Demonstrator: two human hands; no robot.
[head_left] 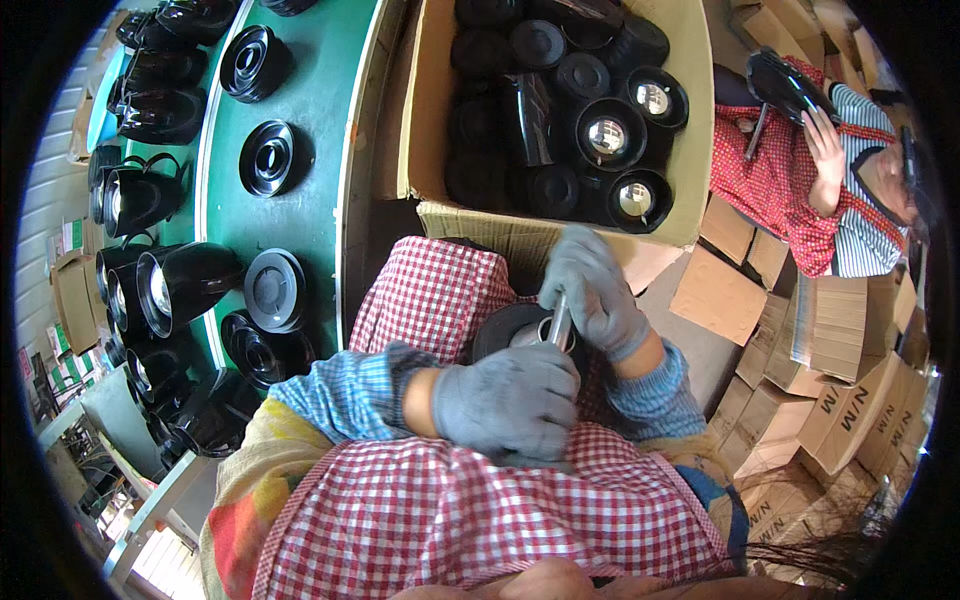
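Note:
A silvery metal rod [561, 322] slants between my two grey-gloved hands over my lap. My right hand [597, 292] is closed around its far end. At the near end my left hand [508, 402] is closed too, and its fingers cover whatever lies beneath. A black round part [494, 332] with a metal ring inside sits in my lap just beyond my left hand, partly hidden by it. Beyond my hands, a cardboard box [428, 190] holds black lids and black vessels with shiny silvery insides.
On my left runs a green conveyor [300, 60] with black ring-shaped parts and a lid [274, 290]. Black jugs [190, 285] crowd its far side. At right a co-worker in a red apron [765, 190] holds a black vessel [780, 85]. Cardboard boxes [840, 330] lie piled there.

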